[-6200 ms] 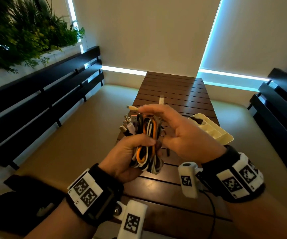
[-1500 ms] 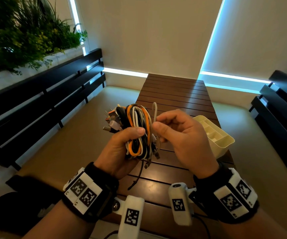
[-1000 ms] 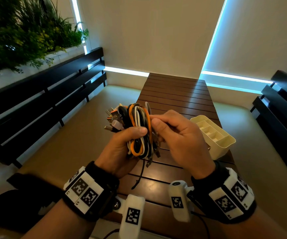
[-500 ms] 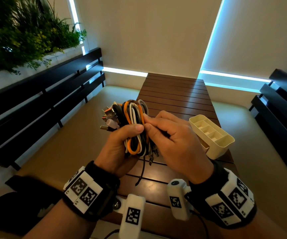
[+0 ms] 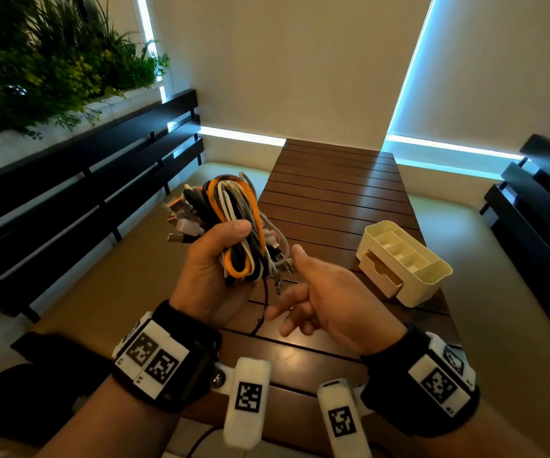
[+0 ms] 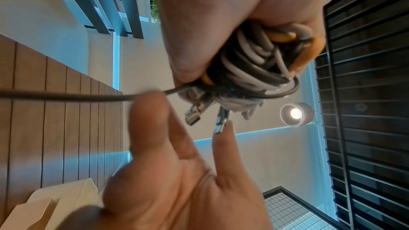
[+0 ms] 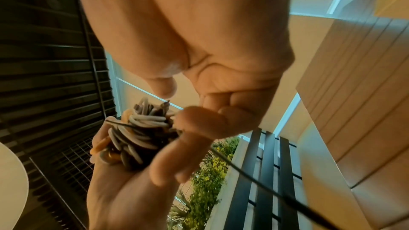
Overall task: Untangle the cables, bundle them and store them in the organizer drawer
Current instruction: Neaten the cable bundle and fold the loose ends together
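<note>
- Gripped in your left hand (image 5: 212,269), the coiled cable bundle (image 5: 237,226) sits raised above the slatted wooden table (image 5: 333,193).
- Your right hand (image 5: 329,299) hangs loosely curled beside it, holding nothing.
- Cream organizer (image 5: 402,262) sits right, drawer (image 5: 381,274) pulled out.

Pretty moody room. Plain beige walls (image 5: 267,61) with cool blue-white light strips (image 5: 409,71) running up them and along their base. A dark brown slatted wood surface (image 5: 333,180) sits in the middle, black slatted benches (image 5: 78,180) on both sides, leafy green plants (image 5: 36,54) upper left, tan floor (image 5: 125,269), round ceiling lamp (image 6: 296,114) lit.
</note>
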Available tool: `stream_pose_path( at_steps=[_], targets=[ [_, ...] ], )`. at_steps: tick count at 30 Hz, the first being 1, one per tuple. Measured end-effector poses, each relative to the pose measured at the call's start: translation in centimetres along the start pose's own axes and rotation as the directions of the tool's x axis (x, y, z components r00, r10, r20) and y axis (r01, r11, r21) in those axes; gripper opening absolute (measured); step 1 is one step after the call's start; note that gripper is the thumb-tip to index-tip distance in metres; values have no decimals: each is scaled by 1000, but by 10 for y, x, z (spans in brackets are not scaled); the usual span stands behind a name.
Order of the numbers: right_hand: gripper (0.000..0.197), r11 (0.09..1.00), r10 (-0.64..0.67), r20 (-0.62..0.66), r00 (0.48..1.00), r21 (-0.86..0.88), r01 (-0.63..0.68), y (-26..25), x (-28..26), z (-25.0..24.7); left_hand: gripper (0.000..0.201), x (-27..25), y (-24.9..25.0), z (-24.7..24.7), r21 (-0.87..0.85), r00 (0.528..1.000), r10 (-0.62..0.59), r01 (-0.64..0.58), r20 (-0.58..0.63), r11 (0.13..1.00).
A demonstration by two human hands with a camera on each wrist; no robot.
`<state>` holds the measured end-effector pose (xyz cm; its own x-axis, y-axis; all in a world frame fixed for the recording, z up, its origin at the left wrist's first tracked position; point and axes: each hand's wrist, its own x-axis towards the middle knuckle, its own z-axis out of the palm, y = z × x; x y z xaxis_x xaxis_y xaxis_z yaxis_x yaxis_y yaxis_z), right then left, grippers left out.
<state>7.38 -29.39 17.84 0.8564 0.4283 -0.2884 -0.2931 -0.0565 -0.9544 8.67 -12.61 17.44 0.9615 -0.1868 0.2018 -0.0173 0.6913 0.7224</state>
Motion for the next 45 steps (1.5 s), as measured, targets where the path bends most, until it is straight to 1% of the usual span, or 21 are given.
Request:
stream_pose_path(
  at_steps=[2,4,7,12,14,16,18,21,22,24,26,29,31,32,34,35,36,38,40,42,45],
  targets=[
    [62,996,75,70,995,42,-78,2,0,3,35,0,-2,1,-14,1000,17,-16,22,1000],
    [61,987,116,124,986,94,-128,0,-1,5,33,0,-5,2,-11,999,24,-24,30,1000],
    [61,981,97,142,985,155,-119,-2,-2,4,39,-2,-9,2,-5,999,11,-10,48,1000],
    [57,987,53,34,998,151,-57,-4,1,3,40,-2,-11,1,43,998,7,-10,66,999],
    [56,994,-38,-102,994,100,48,-5,2,2,40,-1,-10,-1,63,999,7,-10,54,998],
    [48,971,-239,-281,929,-80,225,-7,0,0,39,0,-10,-2,69,1000,13,-15,27,997],
    [32,872,-477,-339,811,-298,389,-10,-3,-2,41,1,-10,-3,77,1000,14,-15,10,997],
    [15,689,-707,-251,661,-456,563,-13,-6,0,45,1,-13,-1,118,1000,5,-2,-22,993],
    [15,649,-740,-216,637,-478,592,-13,-6,1,48,1,-15,0,115,1000,-2,5,-30,993],
    [17,614,-762,-168,626,-497,614,-12,-4,3,53,0,-18,3,96,1000,3,-3,-3,995],
    [20,623,-752,-160,639,-489,610,-10,-1,4,52,-1,-19,7,76,999,6,-8,34,997],
    [21,646,-729,-160,666,-482,592,-11,0,4,45,1,-18,6,67,1000,9,-11,28,998],
    [18,694,-689,-194,699,-456,557,-10,-3,2,39,2,-16,6,90,1000,24,-25,14,996],
    [19,763,-624,-239,744,-396,512,-9,-5,-1,32,3,-14,6,96,999,35,-35,-1,995],
    [37,931,-357,-276,892,-181,316,-6,-6,-5,23,5,-8,5,108,997,71,-69,-16,992],
    [47,979,-200,-231,952,-94,183,-4,-6,-7,22,5,-5,4,114,996,90,-88,-14,990],
    [53,997,-69,-157,985,-41,63,-2,-6,-8,21,6,-3,4,120,994,106,-103,-14,987],
    [60,996,66,-5,998,62,-66,1,-5,-6,20,9,-4,3,124,993,115,-111,-23,986],
    [63,980,60,87,994,182,-75,2,-3,-1,19,10,-9,4,113,995,91,-86,-37,990],
    [62,962,0,117,993,270,-32,0,0,2,23,9,-15,4,97,999,38,-35,-35,995],
    [59,941,-33,78,996,338,5,-2,3,-1,41,10,-19,2,68,998,-1,4,-56,998]
  ],
)
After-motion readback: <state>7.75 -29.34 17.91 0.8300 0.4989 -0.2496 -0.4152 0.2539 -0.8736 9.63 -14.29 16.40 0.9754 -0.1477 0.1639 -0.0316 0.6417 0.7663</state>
